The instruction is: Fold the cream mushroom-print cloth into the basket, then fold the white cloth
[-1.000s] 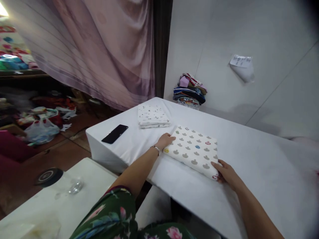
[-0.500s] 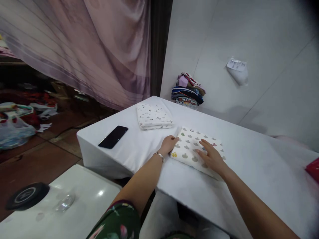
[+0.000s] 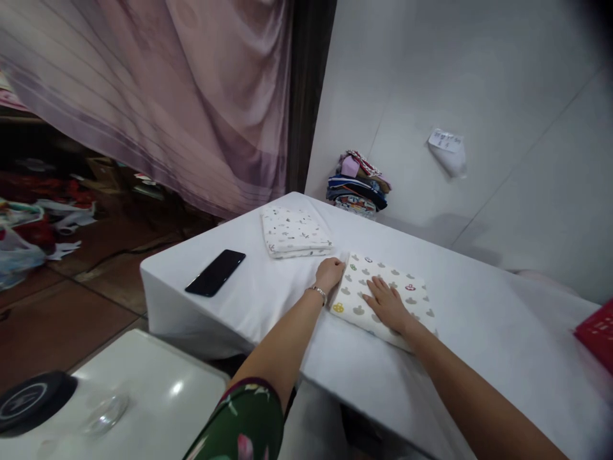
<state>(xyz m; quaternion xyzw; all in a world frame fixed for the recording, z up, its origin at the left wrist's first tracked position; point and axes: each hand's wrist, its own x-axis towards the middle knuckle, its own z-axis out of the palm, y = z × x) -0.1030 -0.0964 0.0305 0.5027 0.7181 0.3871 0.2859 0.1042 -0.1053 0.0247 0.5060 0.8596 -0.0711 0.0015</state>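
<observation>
Right hand (image 3: 387, 303) slid leftward across folded cloth (image 3: 412, 291).

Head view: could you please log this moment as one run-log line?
left hand: at folded patterned cloth edge | right hand: flat on it | phone, second folded cloth nearby

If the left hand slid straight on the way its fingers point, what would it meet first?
The left hand rests at the near left edge of the folded spotted cloth, fingers pointing up and right. Going on, it would probably run along that cloth's far corner first; depth is unclear.
</observation>
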